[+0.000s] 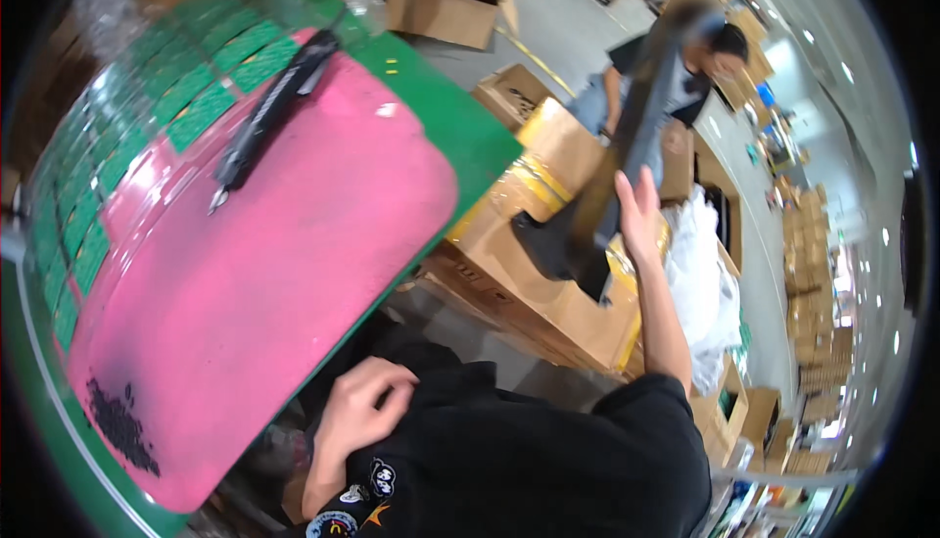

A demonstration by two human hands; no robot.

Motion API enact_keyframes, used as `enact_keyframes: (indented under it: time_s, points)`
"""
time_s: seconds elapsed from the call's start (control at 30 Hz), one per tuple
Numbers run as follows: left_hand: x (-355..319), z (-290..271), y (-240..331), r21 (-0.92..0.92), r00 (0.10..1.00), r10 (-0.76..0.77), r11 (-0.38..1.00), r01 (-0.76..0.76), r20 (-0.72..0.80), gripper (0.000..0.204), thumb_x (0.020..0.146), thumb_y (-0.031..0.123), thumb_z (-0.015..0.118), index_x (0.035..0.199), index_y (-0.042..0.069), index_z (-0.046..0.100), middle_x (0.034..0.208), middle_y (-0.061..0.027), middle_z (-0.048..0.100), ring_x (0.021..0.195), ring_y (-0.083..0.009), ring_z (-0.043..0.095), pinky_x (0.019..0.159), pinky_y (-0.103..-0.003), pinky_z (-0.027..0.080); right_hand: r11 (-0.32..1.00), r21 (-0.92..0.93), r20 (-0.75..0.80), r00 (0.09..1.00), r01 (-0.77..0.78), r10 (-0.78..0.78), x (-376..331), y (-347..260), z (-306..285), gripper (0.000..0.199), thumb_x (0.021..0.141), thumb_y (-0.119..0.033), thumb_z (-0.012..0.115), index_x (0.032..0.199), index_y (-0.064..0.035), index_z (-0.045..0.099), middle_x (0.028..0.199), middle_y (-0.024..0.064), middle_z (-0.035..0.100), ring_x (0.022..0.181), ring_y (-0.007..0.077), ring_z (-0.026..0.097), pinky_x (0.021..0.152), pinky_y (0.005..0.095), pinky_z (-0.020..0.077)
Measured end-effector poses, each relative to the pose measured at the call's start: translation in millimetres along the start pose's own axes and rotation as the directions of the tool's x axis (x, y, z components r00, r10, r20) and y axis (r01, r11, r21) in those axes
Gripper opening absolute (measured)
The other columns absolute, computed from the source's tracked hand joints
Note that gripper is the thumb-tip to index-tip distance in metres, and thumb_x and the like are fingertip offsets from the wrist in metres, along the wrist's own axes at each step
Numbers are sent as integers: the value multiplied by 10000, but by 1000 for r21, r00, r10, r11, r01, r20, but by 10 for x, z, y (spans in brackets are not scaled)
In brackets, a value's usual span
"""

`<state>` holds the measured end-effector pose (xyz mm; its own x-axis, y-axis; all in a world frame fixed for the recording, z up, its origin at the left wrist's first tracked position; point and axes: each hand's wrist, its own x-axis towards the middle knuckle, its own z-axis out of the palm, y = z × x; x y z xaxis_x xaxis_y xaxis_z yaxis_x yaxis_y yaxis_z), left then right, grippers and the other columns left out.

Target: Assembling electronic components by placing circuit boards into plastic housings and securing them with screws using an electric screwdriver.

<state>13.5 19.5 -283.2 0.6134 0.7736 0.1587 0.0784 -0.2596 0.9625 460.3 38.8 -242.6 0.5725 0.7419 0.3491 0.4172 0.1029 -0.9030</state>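
My right hand (641,217) reaches out over a cardboard box (558,318), its fingers stretched and apart. Right beside its fingers stands a long dark bar-shaped thing (627,137), tilted and smeared by motion; its kind is unclear. Below the bar, a black flat piece (548,244) lies on the box. Close to my black shirt, my left hand (367,406) is loosely curled, with a gap between thumb and forefinger and nothing visible in it. A black-wrapped tool (274,107) with a pointed metal tip rests on the pink mat (304,234), away from both hands.
The mat covers a green table (455,132). Small black parts (119,425) lie heaped at its near left corner. Clear trays with green compartments (147,117) line its far left side. White plastic bags (697,283) are right of the box. Another person (676,78) stands beyond it.
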Motion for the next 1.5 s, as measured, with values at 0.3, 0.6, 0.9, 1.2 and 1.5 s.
enact_keyframes:
  time_s: [0.3,0.6,0.9,1.2,1.5]
  points:
    - [-256,-138,562,191,678,726,686,-702,-116,231,706,60,673,932,18,683,883,-106,627,768,-252,620,697,-328,514,644,-290,568,669,708,-479,-375,-1060,410,290,637,167,490,863,-14,469,822,127,443,764,294,459,692,329,408]
    - [-135,-180,842,640,835,410,763,-93,-367,331,737,128,640,1051,24,621,1071,-97,579,1022,-259,570,865,-381,478,542,149,981,-55,827,-185,-496,-1917,1953,202,781,-102,679,967,-97,600,888,59,547,857,272,544,725,381,434]
    - [-191,-609,904,748,895,211,640,177,-393,216,725,75,690,937,64,652,885,-29,589,800,-198,587,677,-317,470,343,115,862,78,932,-501,365,-2237,4021,435,816,-111,702,1222,-62,556,1049,124,656,1032,313,596,890,405,483]
    - [31,-793,687,846,902,357,533,15,-242,145,718,128,607,855,81,622,838,-8,572,772,-165,584,616,-299,464,399,104,968,-1,911,-250,577,-2171,4544,676,754,-149,759,1364,-115,469,1183,162,652,1105,361,605,937,425,491]
    - [102,-1005,958,408,475,287,897,172,-832,540,701,99,827,1174,-9,591,1075,-138,631,889,-244,619,740,-351,525,750,640,764,242,-165,-598,-363,-2571,3393,636,843,-1,692,1402,-22,389,1200,172,606,1095,209,601,967,341,497]
